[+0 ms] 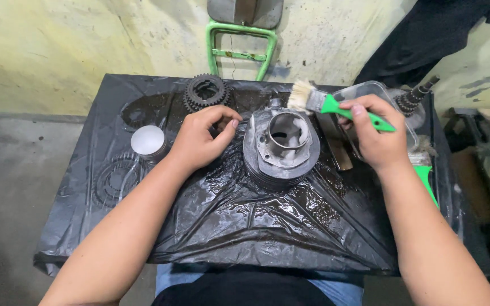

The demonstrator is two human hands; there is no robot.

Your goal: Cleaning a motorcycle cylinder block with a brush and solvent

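Both forearms reach up from the bottom of the frame over the black plastic sheet [228,221] that covers the desk. At centre right, the right hand [376,131] is clamped on the green handle of a paintbrush [327,105], whose pale bristles point left, just above the finned engine cylinder [279,144]. That cylinder stands at the middle of the frame, bore upward, on the wet, shiny sheet. Left of it, the left hand [202,136] rests on the sheet with fingers curled loosely, holding nothing, its fingertips near the cylinder's fins. Further left stands a round silver piston [148,141]. A dark gear [205,92] lies at upper centre. Behind the right hand sits a clear plastic container [378,90], and a geared shaft [415,96] lies at upper right.
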